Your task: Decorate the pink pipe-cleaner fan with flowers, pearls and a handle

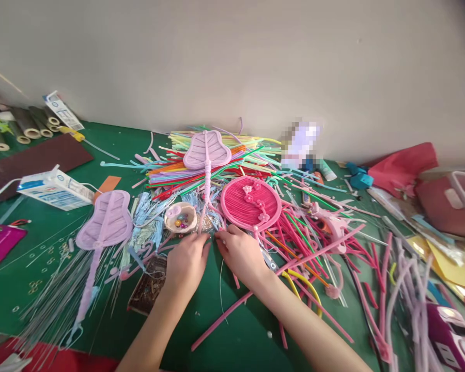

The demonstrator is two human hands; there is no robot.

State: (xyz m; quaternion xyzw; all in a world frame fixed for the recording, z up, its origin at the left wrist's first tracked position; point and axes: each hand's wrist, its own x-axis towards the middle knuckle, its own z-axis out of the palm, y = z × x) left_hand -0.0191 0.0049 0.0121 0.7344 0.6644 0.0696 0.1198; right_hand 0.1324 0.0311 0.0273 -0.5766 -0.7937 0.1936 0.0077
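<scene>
My left hand [189, 257] is closed in a pinch at the bottom of a lilac fan [208, 150], where its wrapped stem splits into thin pink strands. My right hand [241, 254] is close beside it, fingertips pinched together; what they hold is too small to make out. Below the hands a fine wire [221, 281] hangs over the table. Just beyond my right hand lies a round pink fan [236, 204] with small flowers on it. A small dish of beads [170, 221] stands by my left fingers.
Pipe cleaners [178, 178] in many colours cover the back and right. A second lilac fan [104, 222] lies left over thin wires [54, 299]. A pink glue gun [331, 227], a dark tray of small parts [149, 287] and a carton [56, 188] are around on the green table [112, 139].
</scene>
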